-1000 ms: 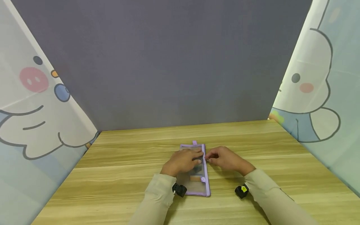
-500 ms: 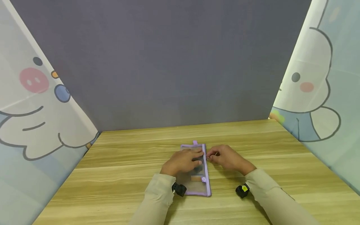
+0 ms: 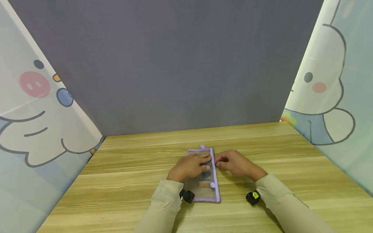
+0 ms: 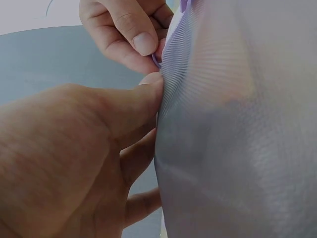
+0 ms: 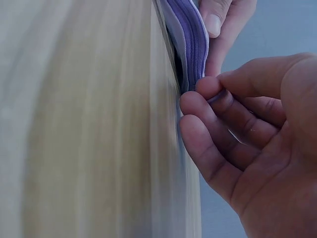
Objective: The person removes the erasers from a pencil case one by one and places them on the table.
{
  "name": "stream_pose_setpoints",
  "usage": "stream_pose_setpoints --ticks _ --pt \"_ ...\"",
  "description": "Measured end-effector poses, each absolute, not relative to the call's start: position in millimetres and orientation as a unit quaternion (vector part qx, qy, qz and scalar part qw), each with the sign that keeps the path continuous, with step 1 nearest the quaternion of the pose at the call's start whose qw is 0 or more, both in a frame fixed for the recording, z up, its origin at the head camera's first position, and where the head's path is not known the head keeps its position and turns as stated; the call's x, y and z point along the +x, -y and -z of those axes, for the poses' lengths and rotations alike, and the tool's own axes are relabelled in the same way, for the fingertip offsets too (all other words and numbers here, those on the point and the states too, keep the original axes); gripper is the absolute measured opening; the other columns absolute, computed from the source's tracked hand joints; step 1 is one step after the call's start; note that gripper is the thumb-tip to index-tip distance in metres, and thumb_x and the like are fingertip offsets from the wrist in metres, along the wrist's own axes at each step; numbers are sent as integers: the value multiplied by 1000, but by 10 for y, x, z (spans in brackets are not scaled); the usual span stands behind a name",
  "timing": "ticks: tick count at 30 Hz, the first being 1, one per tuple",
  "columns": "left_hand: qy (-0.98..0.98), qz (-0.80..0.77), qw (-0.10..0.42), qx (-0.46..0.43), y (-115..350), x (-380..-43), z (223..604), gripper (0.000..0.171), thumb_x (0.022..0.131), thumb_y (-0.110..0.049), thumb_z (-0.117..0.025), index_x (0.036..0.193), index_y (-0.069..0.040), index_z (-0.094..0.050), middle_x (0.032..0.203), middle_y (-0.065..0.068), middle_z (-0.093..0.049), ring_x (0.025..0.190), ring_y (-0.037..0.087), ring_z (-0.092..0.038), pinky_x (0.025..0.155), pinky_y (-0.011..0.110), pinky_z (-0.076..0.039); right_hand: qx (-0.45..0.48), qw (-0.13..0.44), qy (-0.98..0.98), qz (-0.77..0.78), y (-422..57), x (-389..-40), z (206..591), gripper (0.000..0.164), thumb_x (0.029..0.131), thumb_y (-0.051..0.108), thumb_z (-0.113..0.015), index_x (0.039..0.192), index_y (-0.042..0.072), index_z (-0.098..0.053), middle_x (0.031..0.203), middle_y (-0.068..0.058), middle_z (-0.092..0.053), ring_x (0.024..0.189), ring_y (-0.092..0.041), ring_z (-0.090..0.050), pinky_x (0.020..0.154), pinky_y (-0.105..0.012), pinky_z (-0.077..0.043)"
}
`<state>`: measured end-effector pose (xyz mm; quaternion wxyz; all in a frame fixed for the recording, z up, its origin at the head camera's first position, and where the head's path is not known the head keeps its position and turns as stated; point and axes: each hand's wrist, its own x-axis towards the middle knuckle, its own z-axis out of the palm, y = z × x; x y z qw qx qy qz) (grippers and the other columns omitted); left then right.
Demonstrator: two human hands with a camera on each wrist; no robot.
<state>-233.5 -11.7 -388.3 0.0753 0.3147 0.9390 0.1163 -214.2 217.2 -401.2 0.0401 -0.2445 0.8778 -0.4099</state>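
A see-through mesh pouch [image 3: 204, 195] with purple edging lies lengthwise on the table. My left hand [image 3: 190, 166] rests flat on it, fingers spread toward the zipper edge. At that edge my right hand [image 3: 236, 164] pinches a small zipper pull, mostly hidden between thumb and forefinger. A thin purple cord [image 5: 218, 97] from the pull shows in the right wrist view, right below the purple zipper [image 5: 194, 47]. The left thumb [image 4: 138, 101] lies along the mesh close to the right fingertips. Through the mesh show a tan strip [image 3: 204, 184] and something dark.
The pouch has a purple tab [image 3: 202, 147] at its far end and a round purple badge [image 3: 212, 185] on the zipper side. The wood-grain table [image 3: 131, 181] runs back to a grey panel [image 3: 186, 71]. Printed cartoon curtains [image 3: 320, 97] hang on both sides.
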Motion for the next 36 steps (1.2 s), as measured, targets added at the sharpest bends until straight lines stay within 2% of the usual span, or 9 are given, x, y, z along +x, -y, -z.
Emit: stream_pose_setpoints --ticks 7,12,20,27,32,36 --pt "-940 -122 78 310 72 -2327 3842 52 101 -46 -55 152 -35 -44 159 -18 -31 147 20 -29 112 58 -30 -243 41 -875 417 -2208 -2099 3965 11 97 7 -63 102 3 -73 91 -4 -71 83 -16 -69 69 -26 -55" --pt "-939 -121 77 312 56 -2322 3832 52 101 -46 -55 151 -35 -45 159 -18 -30 148 21 -28 111 59 -30 -257 29 -873 413 -2216 -2086 3973 8 96 6 -65 97 3 -73 85 -3 -70 76 -13 -65 65 -26 -53" --pt "-940 -115 85 309 90 -2304 3872 53 100 -46 -56 151 -35 -45 159 -18 -31 147 21 -30 111 58 -32 -245 66 -857 449 -2157 -2028 4018 9 96 2 -62 96 1 -71 86 -5 -71 78 -21 -68 67 -30 -57" --pt "-934 -132 85 322 161 -2298 3931 52 101 -43 -57 151 -30 -47 159 -15 -34 146 22 -32 111 55 -32 -257 68 -856 444 -2142 -1980 4052 10 97 5 -64 102 1 -72 90 -6 -71 81 -19 -67 69 -28 -56" --pt "-929 -144 73 333 182 -2304 3935 52 101 -41 -57 151 -27 -48 158 -12 -37 145 23 -34 112 53 -33 -258 73 -850 453 -2168 -1979 4057 13 97 5 -65 106 -2 -71 95 -9 -71 88 -23 -68 75 -26 -56" --pt "-926 -146 63 341 164 -2323 3915 52 102 -40 -57 151 -26 -48 158 -11 -37 145 23 -35 112 53 -32 -262 62 -855 444 -2187 -1994 4037 14 96 5 -65 106 -2 -71 94 -9 -71 87 -24 -68 74 -27 -56"
